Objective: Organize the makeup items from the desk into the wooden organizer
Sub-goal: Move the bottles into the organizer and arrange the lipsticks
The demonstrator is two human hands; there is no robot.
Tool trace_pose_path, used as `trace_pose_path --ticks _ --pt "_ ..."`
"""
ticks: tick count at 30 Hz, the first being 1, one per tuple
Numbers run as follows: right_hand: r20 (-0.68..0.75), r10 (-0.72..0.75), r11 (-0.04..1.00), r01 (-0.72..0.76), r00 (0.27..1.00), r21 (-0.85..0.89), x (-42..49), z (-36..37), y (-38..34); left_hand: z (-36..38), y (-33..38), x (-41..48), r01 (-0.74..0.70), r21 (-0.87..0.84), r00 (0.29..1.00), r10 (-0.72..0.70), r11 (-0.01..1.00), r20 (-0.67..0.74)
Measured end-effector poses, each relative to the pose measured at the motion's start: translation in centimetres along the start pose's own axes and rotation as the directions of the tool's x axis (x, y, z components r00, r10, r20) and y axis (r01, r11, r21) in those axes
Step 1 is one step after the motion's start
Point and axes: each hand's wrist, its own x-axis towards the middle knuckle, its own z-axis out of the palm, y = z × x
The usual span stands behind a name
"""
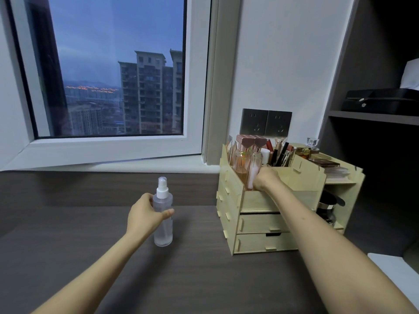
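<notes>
Head view: clear, white-capped spray bottle [163,219]

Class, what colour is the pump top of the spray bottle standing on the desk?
White, above a clear frosted body; the spray bottle shows best in the head view.

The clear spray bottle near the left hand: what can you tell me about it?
The spray bottle is a tall, clear, frosted-looking cylinder, seemingly plastic, with a white pump nozzle under a transparent cap. It stands upright on the dark desk, left of the wooden organizer. The left hand wraps it, thumb across the front.
</notes>
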Motion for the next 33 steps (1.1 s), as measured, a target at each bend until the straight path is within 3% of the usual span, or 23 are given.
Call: trace_pose_path --ticks 6,10,11,13,15,17,23,28,33 --pt "-0.008 0.017 0.959 -0.014 1.0 0.284 -0.9 -1.2 0.4 -0.9 2.1 -0.3 -0.036 -0.016 0.999 0.036 0.999 -0.012" --pt "-0.39 -0.049 0.877 0.227 0.92 0.424 -4.9 -3.1 1.0 -2.1 5.6 -1.3 -0.117 -0.107 0.993 0.113 0.987 -0.036" --pt "-0.376 -0.125 0.823 0.307 0.918 0.477 -6.2 -3.6 1.1 -2.4 6.9 -1.7 -0.129 -0.165 0.992 0.126 0.978 -0.03" --pt "-0.194 -0.358 0.691 0.399 0.913 0.602 -9.3 -4.3 0.9 -2.8 9.8 -2.6 -0.153 -0.28 0.987 0.16 0.948 0.002" --pt "-0.061 -0.525 0.651 0.447 0.849 0.613 -11.9 -4.7 0.5 -2.9 13.0 -3.5 -0.198 -0.343 0.973 0.228 0.918 0.049" --pt "-0.115 -0.567 0.648 0.528 0.815 0.549 -13.1 -5.1 0.3 -2.6 16.1 -4.4 -0.245 -0.396 0.946 0.307 0.885 0.101" --pt "-0.313 -0.46 0.729 0.555 0.831 0.402 -13.0 -7.9 1.3 -0.9 21.9 -5.7 -0.421 -0.341 0.863 0.487 0.84 0.134" --pt "-0.562 -0.163 0.78 0.455 0.811 0.43 -8.6 -8.6 3.3 -0.2 21.7 -5.0 -0.367 -0.456 0.872 0.471 0.811 0.136" --pt "-0.424 -0.124 0.851 0.316 0.897 0.42 -4.7 -6.8 4.7 0.6 18.8 -4.2 -0.286 -0.43 0.917 0.375 0.857 0.137"
